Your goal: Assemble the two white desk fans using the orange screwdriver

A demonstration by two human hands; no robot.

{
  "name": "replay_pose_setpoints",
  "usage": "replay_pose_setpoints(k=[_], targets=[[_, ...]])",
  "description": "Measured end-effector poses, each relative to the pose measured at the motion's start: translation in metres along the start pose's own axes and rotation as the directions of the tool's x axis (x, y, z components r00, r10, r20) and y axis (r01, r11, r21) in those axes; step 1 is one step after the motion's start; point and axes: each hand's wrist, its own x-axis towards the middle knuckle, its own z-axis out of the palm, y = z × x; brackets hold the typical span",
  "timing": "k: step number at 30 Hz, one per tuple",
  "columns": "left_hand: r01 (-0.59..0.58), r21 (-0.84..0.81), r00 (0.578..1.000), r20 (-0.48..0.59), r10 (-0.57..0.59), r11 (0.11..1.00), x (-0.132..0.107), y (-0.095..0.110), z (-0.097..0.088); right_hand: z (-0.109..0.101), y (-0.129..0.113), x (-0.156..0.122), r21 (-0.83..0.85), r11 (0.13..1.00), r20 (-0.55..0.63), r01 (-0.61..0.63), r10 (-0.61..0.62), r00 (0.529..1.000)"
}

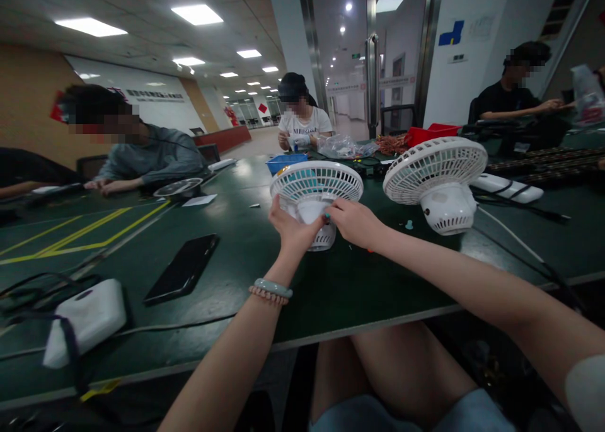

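Note:
A small white electric fan (316, 179) stands on the green table in front of me, its round grille facing away and its motor housing toward me. My left hand (295, 227) is wrapped around the left side of the housing, thumb across its near face. My right hand (354, 221) reaches in from the right, fingers pinched together at the housing's right side. Between the two hands shows a tiny dark and teal spot; what the right fingers pinch is too small to make out. To the right, a second white fan (437, 177) rests with its grille tilted.
A black phone (182, 268) and a white device with cables (87, 318) lie left on the table (236, 230). A blue bin (286, 162), plastic bags (347, 147) and a red tray (432, 133) stand behind. Three co-workers sit around, and a further arm shows far left.

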Motion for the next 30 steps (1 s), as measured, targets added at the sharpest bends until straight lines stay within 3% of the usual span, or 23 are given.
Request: replay_pose_setpoints(k=[6,21,30], targets=[[-0.015,0.006,1.0,0.013,0.015,1.0,-0.001,-0.001,-0.001,0.009,0.008,-0.014,0.049,0.996,-0.062,0.069,-0.066,0.996],[-0.011,0.083,1.0,0.023,0.009,0.996,0.001,0.011,-0.006,0.024,0.01,-0.016,0.269,0.963,-0.214,-0.016,0.076,0.974],[-0.001,0.105,1.0,0.028,-0.002,0.994,0.001,0.01,-0.008,0.031,0.011,-0.014,0.359,0.932,-0.294,0.045,0.067,0.953]])
